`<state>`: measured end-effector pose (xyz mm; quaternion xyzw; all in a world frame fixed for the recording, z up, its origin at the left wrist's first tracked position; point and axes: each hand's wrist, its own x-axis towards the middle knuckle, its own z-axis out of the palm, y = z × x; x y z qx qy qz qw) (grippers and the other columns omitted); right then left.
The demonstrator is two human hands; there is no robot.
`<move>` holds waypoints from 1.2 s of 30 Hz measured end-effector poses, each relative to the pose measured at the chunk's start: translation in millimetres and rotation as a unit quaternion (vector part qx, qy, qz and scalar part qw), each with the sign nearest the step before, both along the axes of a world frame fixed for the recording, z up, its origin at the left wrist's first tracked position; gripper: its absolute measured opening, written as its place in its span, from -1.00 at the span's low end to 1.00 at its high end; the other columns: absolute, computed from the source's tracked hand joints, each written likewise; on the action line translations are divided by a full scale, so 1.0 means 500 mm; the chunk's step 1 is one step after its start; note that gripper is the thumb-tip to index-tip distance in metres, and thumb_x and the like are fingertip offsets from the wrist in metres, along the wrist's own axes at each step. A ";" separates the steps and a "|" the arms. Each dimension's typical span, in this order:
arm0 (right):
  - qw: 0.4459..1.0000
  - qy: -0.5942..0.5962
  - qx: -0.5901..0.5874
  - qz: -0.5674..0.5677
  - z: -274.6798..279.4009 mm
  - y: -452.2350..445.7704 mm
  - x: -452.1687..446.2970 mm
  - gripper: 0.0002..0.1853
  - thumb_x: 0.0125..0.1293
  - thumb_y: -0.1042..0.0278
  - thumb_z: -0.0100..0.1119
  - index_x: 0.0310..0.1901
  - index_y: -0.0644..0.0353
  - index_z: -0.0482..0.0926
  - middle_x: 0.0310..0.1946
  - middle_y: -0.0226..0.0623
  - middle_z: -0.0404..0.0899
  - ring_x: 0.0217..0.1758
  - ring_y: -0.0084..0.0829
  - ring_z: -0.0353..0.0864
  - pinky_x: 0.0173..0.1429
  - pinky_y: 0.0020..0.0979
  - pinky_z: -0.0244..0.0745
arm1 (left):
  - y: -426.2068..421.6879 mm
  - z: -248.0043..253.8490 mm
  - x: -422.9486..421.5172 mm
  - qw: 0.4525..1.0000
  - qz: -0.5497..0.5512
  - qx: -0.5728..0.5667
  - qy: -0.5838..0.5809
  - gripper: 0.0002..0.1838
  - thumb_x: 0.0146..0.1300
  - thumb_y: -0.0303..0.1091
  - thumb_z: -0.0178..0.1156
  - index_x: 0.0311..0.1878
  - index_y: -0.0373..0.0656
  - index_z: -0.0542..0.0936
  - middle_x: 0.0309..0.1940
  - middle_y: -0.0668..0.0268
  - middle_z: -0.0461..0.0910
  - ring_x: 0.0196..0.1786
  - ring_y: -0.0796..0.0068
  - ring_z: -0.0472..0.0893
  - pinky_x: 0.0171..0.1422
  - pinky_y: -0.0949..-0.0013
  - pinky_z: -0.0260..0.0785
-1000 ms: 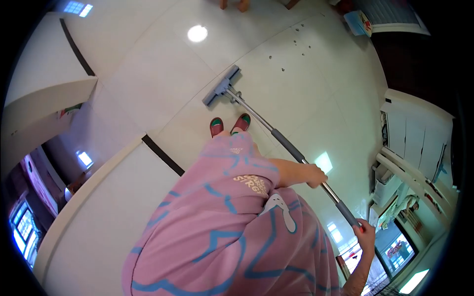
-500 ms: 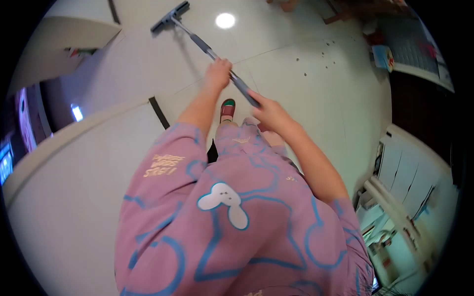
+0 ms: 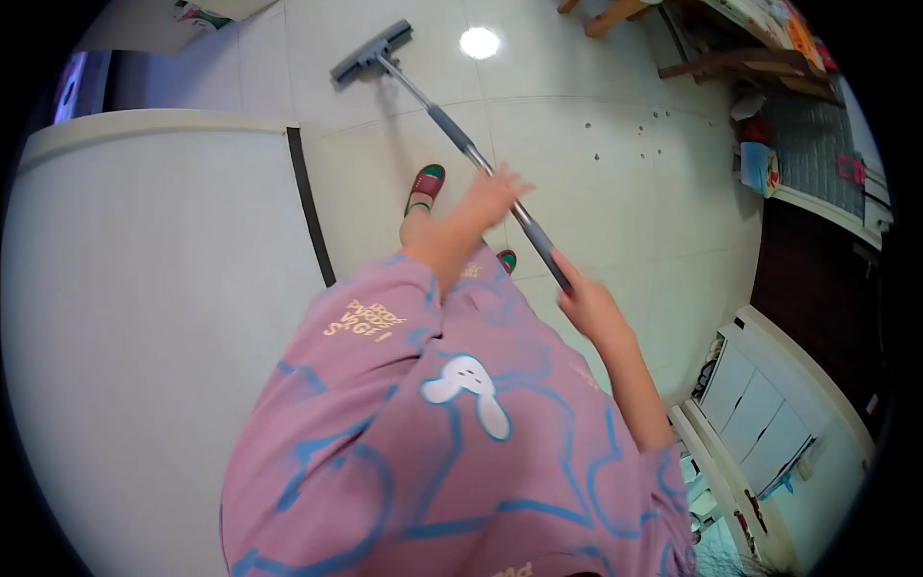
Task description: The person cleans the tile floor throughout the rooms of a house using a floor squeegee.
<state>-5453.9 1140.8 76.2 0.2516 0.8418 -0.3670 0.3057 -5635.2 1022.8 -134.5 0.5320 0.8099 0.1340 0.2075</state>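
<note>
The easiest writing to find is the cream lettering (image 3: 363, 320) printed on the left sleeve of a pink garment with blue outlines (image 3: 538, 471). The letters are bent by the folds and only partly legible; the bottom line ends in an exclamation mark. More pale print near the lower edge of the view is cut off, and a white long-eared cartoon figure (image 3: 468, 383) sits on the front.

A light-blue box-like container (image 3: 756, 167) with a colourful printed side stands at the upper right; its contents cannot be made out. Lower right, a white cabinet (image 3: 755, 413) shows its panelled front.

The grey flat-headed mop with a silvery metal pole (image 3: 413, 87) slants across the glossy cream tiled floor (image 3: 385, 130), its head resting well ahead of the feet. The right hand (image 3: 588, 306) is closed around the top end of its dark grey grip. The left hand (image 3: 490, 199) lies at the bare metal lower down, fingers spread and blurred, so how firmly it touches is unclear. Dark red slippers with green insides (image 3: 424, 185) are on the feet.
</note>
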 end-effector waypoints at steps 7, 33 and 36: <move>0.975 -0.154 0.137 -0.078 0.349 0.102 0.509 -0.36 0.08 0.47 0.19 0.26 -0.23 0.44 -0.40 -0.05 0.58 -0.36 -0.16 0.60 -0.15 -0.27 0.49 | 0.216 0.193 0.535 0.881 -0.356 -0.032 -0.309 -0.14 0.05 -0.08 0.35 0.43 0.39 0.17 0.01 0.25 0.53 0.23 0.19 0.42 0.30 -0.30 -0.01; 0.991 -0.002 -0.091 -0.100 -0.074 -0.386 -0.093 -0.35 0.31 0.31 0.00 0.44 -0.11 0.11 -0.40 -0.09 0.53 -0.42 -0.24 0.55 -0.31 -0.28 0.48 | -0.333 0.036 -0.064 0.980 0.164 -0.051 0.097 -0.83 0.14 -0.38 0.16 -0.19 -0.10 0.64 -0.07 0.25 0.58 0.15 0.24 0.53 0.14 0.18 0.41; 0.992 -0.004 -0.106 -0.072 -0.097 -0.465 -0.109 -0.32 0.31 0.35 -0.03 0.46 -0.12 0.03 -0.50 -0.22 0.50 -0.64 -0.38 0.48 -0.56 -0.34 0.47 | -0.412 0.078 -0.034 0.975 0.202 -0.045 0.082 -0.72 0.22 -0.34 0.10 0.01 -0.07 0.55 0.21 0.27 0.44 0.31 0.25 0.39 0.30 0.17 0.27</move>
